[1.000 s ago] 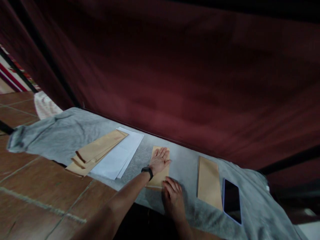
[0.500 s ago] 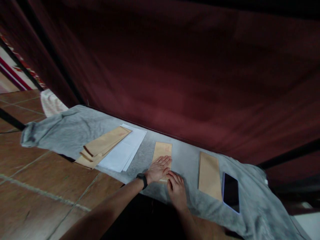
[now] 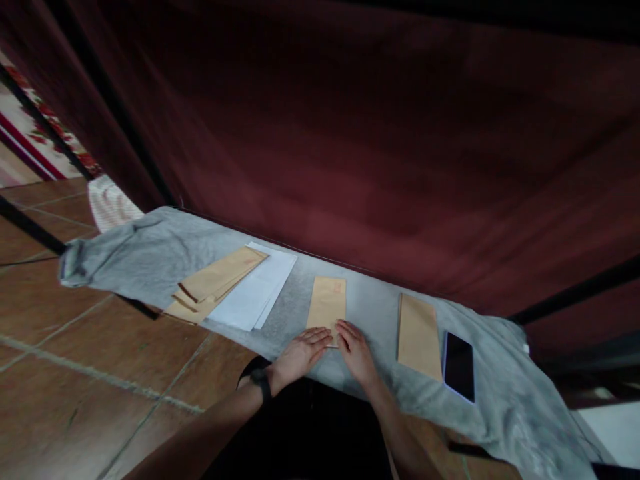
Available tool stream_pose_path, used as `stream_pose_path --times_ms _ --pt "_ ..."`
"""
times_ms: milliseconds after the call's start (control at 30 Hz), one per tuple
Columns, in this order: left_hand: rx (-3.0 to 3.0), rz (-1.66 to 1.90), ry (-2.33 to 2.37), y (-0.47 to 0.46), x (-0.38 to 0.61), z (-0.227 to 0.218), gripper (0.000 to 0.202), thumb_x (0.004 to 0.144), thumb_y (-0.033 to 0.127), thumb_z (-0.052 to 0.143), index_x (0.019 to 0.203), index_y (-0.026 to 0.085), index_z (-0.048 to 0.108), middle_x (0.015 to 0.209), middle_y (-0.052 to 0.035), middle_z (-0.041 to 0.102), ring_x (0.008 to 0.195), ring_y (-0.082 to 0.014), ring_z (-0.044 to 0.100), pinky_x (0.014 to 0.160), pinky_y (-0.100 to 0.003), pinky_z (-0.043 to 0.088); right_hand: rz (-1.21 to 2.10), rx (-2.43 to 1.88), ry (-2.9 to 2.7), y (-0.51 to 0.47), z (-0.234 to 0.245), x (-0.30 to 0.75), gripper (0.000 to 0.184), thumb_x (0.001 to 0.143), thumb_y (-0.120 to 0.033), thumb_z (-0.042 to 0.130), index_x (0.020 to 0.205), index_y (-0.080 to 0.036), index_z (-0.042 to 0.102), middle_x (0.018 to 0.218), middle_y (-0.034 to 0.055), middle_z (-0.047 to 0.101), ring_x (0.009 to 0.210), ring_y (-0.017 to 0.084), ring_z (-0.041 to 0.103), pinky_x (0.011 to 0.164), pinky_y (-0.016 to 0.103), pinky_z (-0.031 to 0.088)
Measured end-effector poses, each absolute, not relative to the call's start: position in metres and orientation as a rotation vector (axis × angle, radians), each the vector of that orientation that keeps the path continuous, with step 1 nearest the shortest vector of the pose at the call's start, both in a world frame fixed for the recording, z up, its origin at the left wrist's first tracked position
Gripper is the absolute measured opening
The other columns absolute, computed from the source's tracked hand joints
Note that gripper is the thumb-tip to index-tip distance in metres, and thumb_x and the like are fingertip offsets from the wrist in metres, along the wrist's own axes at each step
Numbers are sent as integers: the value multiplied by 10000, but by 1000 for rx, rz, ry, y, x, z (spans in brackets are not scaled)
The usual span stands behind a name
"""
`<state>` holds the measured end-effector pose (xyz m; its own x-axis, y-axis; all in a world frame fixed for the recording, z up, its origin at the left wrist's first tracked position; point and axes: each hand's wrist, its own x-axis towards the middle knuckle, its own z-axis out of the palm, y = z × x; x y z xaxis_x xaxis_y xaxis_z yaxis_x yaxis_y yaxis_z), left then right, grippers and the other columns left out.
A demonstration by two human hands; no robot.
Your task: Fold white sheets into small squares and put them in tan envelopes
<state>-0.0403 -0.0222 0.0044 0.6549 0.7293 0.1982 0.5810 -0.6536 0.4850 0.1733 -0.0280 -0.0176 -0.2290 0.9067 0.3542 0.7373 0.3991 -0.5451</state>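
A brown paper envelope point(image 3: 327, 300) with a small reddish print near its far end lies flat on the grey cloth in front of me. My left hand point(image 3: 301, 353), with a dark watch on the wrist, rests its outstretched fingers across the envelope's near left end. From the other side, my right hand point(image 3: 356, 350) lays its slightly bent fingers on the near right corner. Both hands look open, palms down, fingertips close together. They hide most of the envelope's near edge.
Left of the envelope, several brown envelopes point(image 3: 215, 283) fan out over white paper sheets point(image 3: 260, 293). To the right are another brown envelope or stack point(image 3: 419, 337) and a phone point(image 3: 459, 367). Grey cloth point(image 3: 150, 250) covers the narrow surface; a dark red curtain point(image 3: 350, 167) hangs behind.
My left hand has slid back from the envelope's middle to its near end, uncovering the upper part. My right hand's fingers have moved onto the near right corner. The view has shifted slightly.
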Motion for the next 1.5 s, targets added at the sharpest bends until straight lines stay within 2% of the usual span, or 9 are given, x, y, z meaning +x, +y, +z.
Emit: stream_pose_path --times_ms 167,367,633,767,933,1067,1200,1333,1500 --pt "2448 663 1047 -17 -37 2 336 1010 240 465 1281 260 661 1358 -38 656 1277 -173 589 1136 -396 441 203 -1438 -2322 14 -12 165 434 1016 -265 415 1435 -257 530 1532 57 480 1403 226 454 1165 461 364" --pt "2386 715 1051 -13 -38 4 309 1016 257 459 1196 241 710 1310 -43 686 1244 -178 611 1095 -390 480 111 -1539 -2399 57 -10 163 475 1042 -315 364 1506 -241 435 1587 53 389 1458 222 372 1194 463 297" --pt "2348 742 1060 -16 -38 4 298 1011 251 460 1163 245 715 1282 -45 699 1232 -185 618 1094 -391 474 83 -1703 -2256 73 -14 156 538 1051 -349 305 1537 -127 372 1590 133 350 1477 260 338 1216 498 225" --pt "2339 745 1026 -16 -38 10 291 1024 258 442 1135 229 710 1236 -61 713 1199 -191 632 1080 -384 484 87 -1605 -2306 56 -17 160 535 1049 -354 321 1551 -171 351 1586 111 361 1472 231 352 1222 479 232" --pt "2420 662 920 -14 -50 19 271 1025 224 441 1168 235 671 1171 -54 716 1128 -189 652 1049 -360 498 122 -1445 -2364 16 -19 177 518 1043 -343 377 1554 -258 344 1575 58 398 1449 216 395 1202 462 299" --pt "2428 653 900 -15 -66 18 291 1037 234 409 1192 228 656 1210 -59 703 1188 -186 622 1117 -379 446 163 -1366 -2429 -5 -17 185 500 1051 -339 361 1548 -291 349 1577 28 403 1447 194 397 1203 446 314" --pt "2397 675 981 -16 -69 13 306 1040 258 398 1216 220 646 1279 -69 677 1252 -192 586 1137 -394 428 173 -1391 -2468 9 -16 178 499 1059 -347 312 1552 -278 340 1605 26 351 1472 193 351 1221 459 269" --pt "2389 693 1006 -16 -66 11 288 1030 248 413 1177 221 659 1286 -63 675 1261 -187 581 1116 -373 449 119 -1491 -2428 46 -14 171 516 1051 -341 325 1554 -230 342 1611 64 333 1486 210 321 1231 472 216" --pt "2373 776 1012 -15 -65 8 227 1005 234 471 1122 230 666 1244 -49 694 1226 -181 606 1078 -352 483 63 -1707 -2315 82 -10 170 540 1049 -344 321 1548 -140 343 1590 135 360 1491 228 309 1223 476 209"
